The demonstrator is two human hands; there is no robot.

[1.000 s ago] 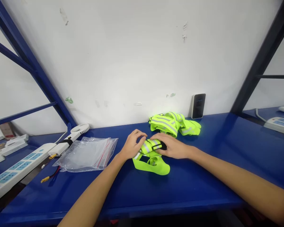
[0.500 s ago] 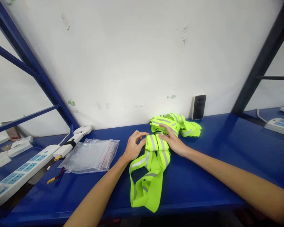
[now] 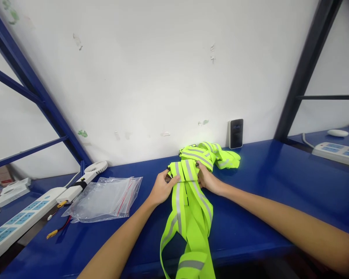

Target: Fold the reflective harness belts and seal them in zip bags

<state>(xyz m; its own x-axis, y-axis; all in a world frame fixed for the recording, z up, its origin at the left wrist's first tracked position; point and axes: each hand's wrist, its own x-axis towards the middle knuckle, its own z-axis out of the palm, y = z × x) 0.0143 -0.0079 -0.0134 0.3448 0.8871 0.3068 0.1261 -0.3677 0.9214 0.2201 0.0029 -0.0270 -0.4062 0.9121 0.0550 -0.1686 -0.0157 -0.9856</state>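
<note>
Left of the neon strap harness: white power strip farthest out, white fan next, clear zip bags nearest. Left hand grips harness's left edge, thumb in front. Harness sits between both hands over blue worktop, straps trailing nearward. Second neon bundle lies just behind harness. Right hand grips harness's right edge. Black-screened device stands behind and right of harness.
</note>
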